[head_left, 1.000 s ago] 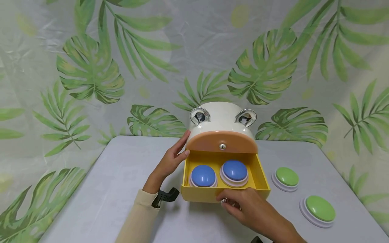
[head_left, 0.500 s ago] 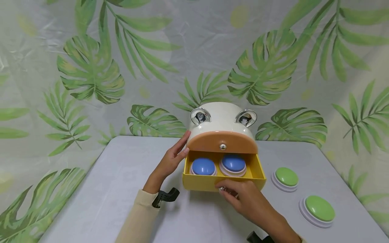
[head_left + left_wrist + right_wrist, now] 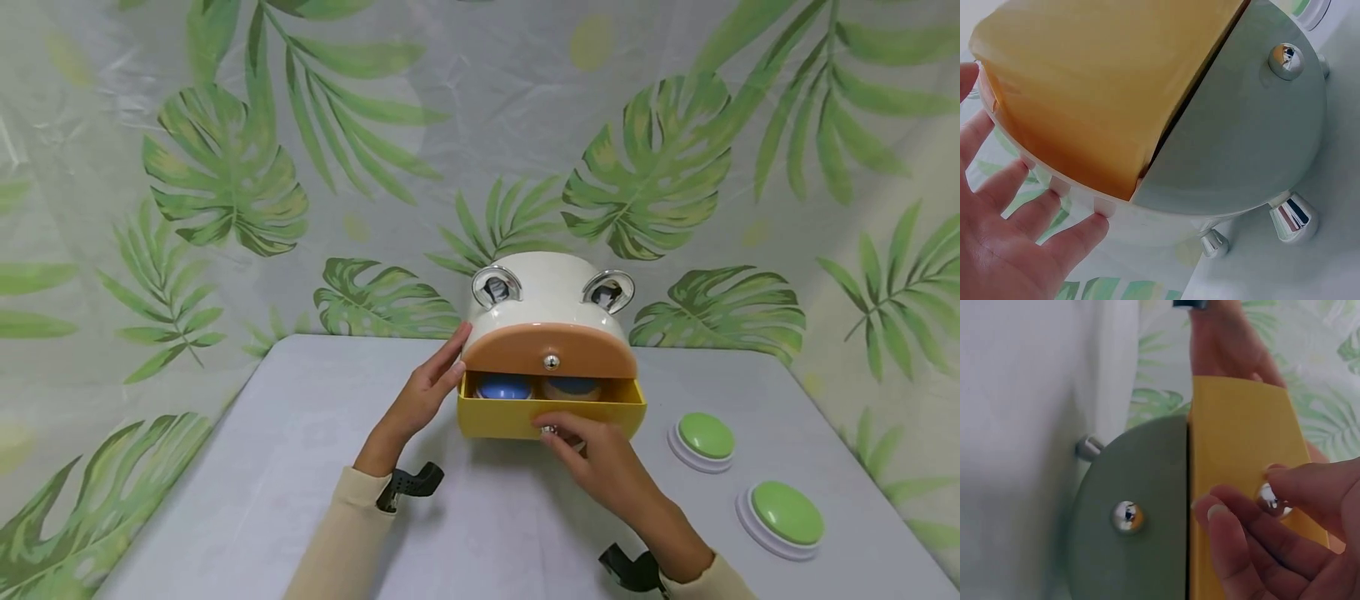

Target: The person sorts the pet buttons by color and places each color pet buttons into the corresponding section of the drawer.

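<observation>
A white cabinet (image 3: 551, 292) with silver-rimmed eyes stands at the back of the table. Its yellow drawer (image 3: 502, 418) is partly out, below an orange drawer front (image 3: 517, 352). Inside lie two blue-topped round push buttons (image 3: 505, 387), mostly hidden by the drawer's front wall. My left hand (image 3: 420, 398) touches the cabinet's left side, its fingers fairly straight; the left wrist view shows the fingertips against the white shell. With my right hand (image 3: 603, 467) I pinch the yellow drawer's silver knob (image 3: 1270, 499) between thumb and finger.
Two green-topped round push buttons (image 3: 786, 512) sit on the table to the right of the cabinet. A grey-green lower drawer front (image 3: 1141, 550) with its own silver knob (image 3: 1127, 517) shows in the wrist views. A leaf-patterned cloth (image 3: 360, 167) hangs behind.
The yellow drawer has slid inward with my right hand on its knob, so the blue-topped buttons are now mostly covered. My left hand has stayed against the cabinet's side.
</observation>
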Tool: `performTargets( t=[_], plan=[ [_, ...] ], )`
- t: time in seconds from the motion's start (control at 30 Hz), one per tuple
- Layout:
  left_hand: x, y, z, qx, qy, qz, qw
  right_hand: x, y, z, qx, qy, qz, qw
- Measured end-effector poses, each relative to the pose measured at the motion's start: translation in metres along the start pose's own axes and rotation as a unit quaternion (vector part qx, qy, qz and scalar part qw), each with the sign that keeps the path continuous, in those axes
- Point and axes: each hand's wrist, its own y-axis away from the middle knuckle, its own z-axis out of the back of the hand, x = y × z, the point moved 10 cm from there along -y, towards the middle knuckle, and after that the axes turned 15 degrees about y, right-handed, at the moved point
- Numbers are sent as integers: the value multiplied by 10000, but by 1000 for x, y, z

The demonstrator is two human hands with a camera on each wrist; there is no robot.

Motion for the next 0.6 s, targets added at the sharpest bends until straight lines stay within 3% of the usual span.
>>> performTargets(
  t=[0.37, 0.6],
  plan=[
    [-1, -1, 2, -59, 50, -29, 10000, -9, -19, -2, -203, -116, 128, 9996],
    [-2, 1, 0, -63, 148, -7, 9999, -16, -30, -8, -118, -344, 51, 9993]
  ],
)
